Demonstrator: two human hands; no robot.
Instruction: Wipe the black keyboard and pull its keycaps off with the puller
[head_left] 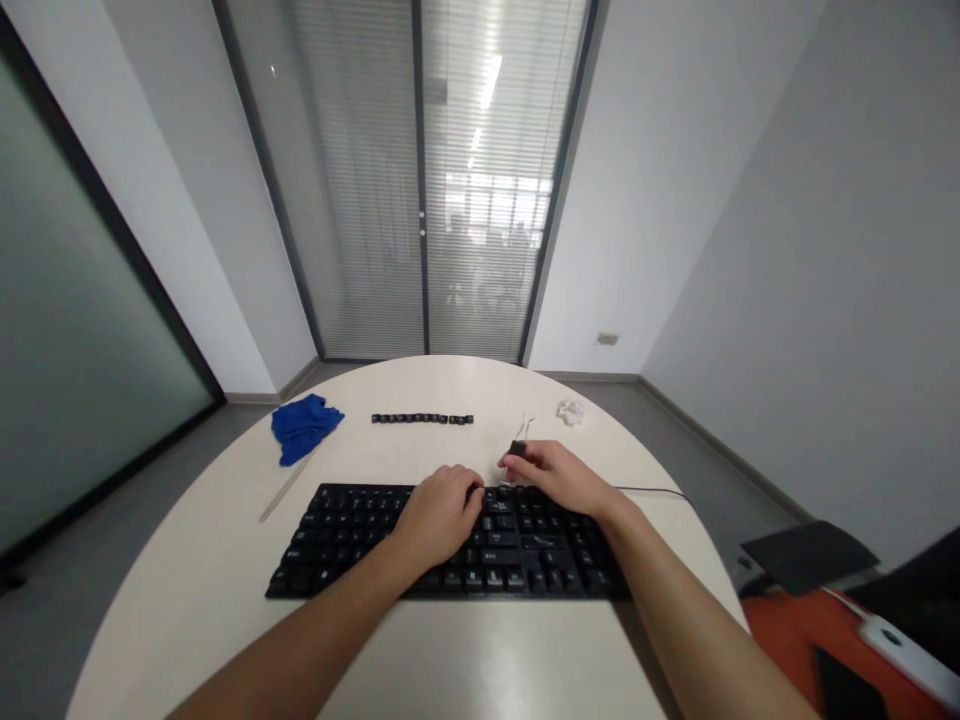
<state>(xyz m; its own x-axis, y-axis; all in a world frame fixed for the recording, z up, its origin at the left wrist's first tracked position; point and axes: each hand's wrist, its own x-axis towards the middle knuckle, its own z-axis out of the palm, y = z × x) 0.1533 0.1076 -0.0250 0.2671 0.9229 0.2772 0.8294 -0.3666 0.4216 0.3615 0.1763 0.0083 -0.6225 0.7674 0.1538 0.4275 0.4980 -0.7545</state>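
A black keyboard lies across the table in front of me. My left hand rests on its upper middle, fingers bent near the top row; whether anything is between them is too small to tell. My right hand pinches a small black tool with thin wire loops just above the keyboard's back edge. Beyond the keyboard, a row of small black keycaps stretches across the table.
A blue cloth lies at the left over a thin pale stick. Crumpled white material sits at the back right. A cable runs off the right edge of the round table. An orange seat stands at the right.
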